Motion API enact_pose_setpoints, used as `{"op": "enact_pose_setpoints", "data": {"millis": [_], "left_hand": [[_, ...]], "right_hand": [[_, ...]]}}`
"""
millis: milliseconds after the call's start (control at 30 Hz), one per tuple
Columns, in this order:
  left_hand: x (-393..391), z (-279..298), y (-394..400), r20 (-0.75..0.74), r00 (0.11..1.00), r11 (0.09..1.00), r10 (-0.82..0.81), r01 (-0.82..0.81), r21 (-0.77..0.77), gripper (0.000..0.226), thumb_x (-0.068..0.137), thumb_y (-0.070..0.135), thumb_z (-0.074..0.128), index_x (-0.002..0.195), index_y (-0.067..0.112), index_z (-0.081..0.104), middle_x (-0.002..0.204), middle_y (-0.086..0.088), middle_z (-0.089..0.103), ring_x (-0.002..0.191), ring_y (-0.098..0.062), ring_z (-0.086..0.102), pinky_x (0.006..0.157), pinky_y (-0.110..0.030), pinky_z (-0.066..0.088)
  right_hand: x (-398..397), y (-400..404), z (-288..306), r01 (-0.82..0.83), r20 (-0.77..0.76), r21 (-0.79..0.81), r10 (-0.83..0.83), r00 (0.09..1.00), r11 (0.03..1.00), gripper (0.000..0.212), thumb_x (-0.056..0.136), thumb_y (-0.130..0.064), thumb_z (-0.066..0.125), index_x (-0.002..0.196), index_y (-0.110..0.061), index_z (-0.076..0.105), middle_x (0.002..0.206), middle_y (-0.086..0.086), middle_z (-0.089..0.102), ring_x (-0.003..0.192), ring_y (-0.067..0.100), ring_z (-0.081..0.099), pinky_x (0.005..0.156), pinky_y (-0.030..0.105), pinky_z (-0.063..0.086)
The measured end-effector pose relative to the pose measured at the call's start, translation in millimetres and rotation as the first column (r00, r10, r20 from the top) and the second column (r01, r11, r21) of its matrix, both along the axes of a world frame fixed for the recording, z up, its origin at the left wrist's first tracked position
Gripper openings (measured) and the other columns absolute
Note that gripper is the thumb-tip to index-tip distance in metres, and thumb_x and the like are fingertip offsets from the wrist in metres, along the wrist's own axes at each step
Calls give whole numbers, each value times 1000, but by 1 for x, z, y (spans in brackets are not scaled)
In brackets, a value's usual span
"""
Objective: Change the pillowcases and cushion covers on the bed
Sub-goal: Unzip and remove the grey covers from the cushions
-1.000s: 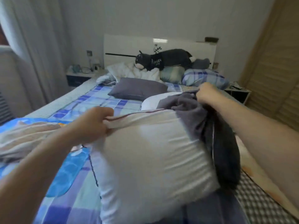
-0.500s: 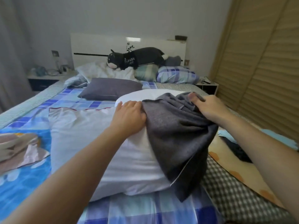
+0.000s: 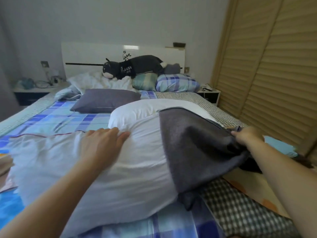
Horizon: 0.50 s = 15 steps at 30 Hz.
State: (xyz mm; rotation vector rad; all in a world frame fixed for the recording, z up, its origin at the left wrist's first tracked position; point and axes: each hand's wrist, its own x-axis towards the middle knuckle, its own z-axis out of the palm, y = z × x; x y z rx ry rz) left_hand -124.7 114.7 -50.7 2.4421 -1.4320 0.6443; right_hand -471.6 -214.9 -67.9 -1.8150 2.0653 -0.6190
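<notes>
Now my left hand (image 3: 103, 143) lies flat, fingers straight, pressing on the middle of the white pillow (image 3: 96, 172); half a second ago it was at the edge of the grey pillowcase (image 3: 193, 152), and a second ago it was pinching the pillow's seam while the pillow stood up off the bed (image 3: 56, 117). The pillow has since been laid down across the checked sheet, long side running left to right. To the right of my left hand, the grey pillowcase covers only the pillow's right end, and its open edge has slid away from my left hand toward that end, so more white shows than before. I judge that the case is coming off rather than going on, and that the pinning hand is there to keep the pillow from following it.

At the pillow's far right, my right hand (image 3: 247, 138) is curled on the bunched cloth of the pillowcase, pulling it outward past the pillow's end. So the case holds just the last part of the pillow; the rest lies bare.

Beyond the pillow, toward the headboard (image 3: 89, 54), a grey-covered cushion (image 3: 106, 100) lies flat, with a plush cat (image 3: 130, 67) and a checked pillow (image 3: 176, 83) farther back. Those checked covers look unchanged, so much of the job seems left.
</notes>
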Motion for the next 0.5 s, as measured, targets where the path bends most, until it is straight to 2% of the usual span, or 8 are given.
{"op": "enact_pose_setpoints", "data": {"millis": [67,133,200,233,300,367,433,500], "left_hand": [[3,-1,-12,15,1000,1000,13,-13,21,50,100,62,28,84,23,54,103,-11,71,99,-34,64,75,-40,34],[10,-2,-17,13,999,998,44,-45,37,52,101,62,26,91,22,58,108,-10,71,102,-34,63,74,-40,29],[21,-6,-20,3,996,995,93,-93,30,53,102,60,26,94,21,60,109,-10,71,103,-33,63,76,-40,33],[23,-10,-25,-6,993,993,114,-114,25,52,102,59,26,96,21,62,108,-10,70,104,-33,63,80,-40,38],[17,-20,-44,-52,990,991,129,-127,38,48,103,52,27,102,21,64,109,-10,69,105,-33,61,90,-43,42],[2,-31,-67,-72,995,997,75,-73,20,41,102,44,29,111,20,61,115,-12,66,110,-35,58,99,-47,40],[-14,-43,-78,-129,992,1000,14,-15,-9,46,102,48,28,133,22,50,138,-13,55,130,-35,46,114,-52,27],[-26,-65,-72,-198,980,999,-25,33,41,59,101,57,23,155,32,26,161,-12,27,149,-33,21,120,-53,9]], "right_hand": [[-18,0,-15,94,25,33,-94,995,995,39,94,-37,66,114,-4,65,126,24,61,116,40,59,81,37,43],[-51,-2,-28,234,49,57,-237,970,970,41,94,-28,61,123,2,62,131,27,56,121,43,55,92,44,46],[-78,1,-38,340,-10,11,-340,940,940,42,95,-25,60,126,3,61,134,29,53,122,44,54,98,48,46],[-79,8,-43,331,-32,-9,-331,943,944,40,94,-25,61,124,1,62,132,29,54,119,44,55,96,46,47],[-57,31,-47,172,-7,-25,-172,985,985,35,90,-29,59,117,-6,63,128,28,58,111,42,60,89,42,50],[-21,57,-41,23,118,-114,-10,993,993,34,88,-29,60,112,-5,63,122,27,59,102,44,62,85,44,53],[19,80,-28,-79,199,-282,138,970,956,40,87,-20,67,122,-3,57,128,25,54,111,45,57,92,47,48],[55,107,-17,-243,154,-394,324,933,886,58,89,-18,67,141,-5,43,143,20,41,125,41,48,101,47,41]]}}
